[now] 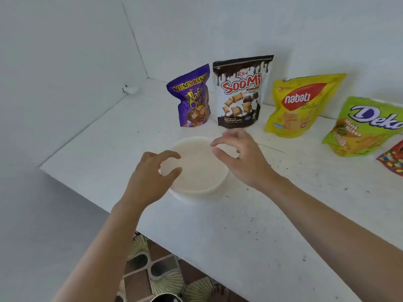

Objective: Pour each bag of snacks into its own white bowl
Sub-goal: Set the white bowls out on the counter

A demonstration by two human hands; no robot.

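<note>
A white bowl (198, 171) stands on the white table (239, 236) near its left front edge, and it looks empty. My left hand (150, 177) hovers at the bowl's left rim with thumb and fingers loosely curved, holding nothing. My right hand (242, 158) hovers at the bowl's right rim in the same loose curl, also holding nothing. Behind the bowl, against the wall, stand a purple wafer bag (192, 99), a black-and-white Soomi bag (239, 92), a yellow Nabati bag (301, 105) and a green Deka bag (364, 127). All four look sealed.
A red candy bag (392, 160) lies at the right edge of view, partly cut off. A small white object (130, 89) sits in the back left corner where two walls meet. Below the table's front edge is a patterned tile floor (152, 269).
</note>
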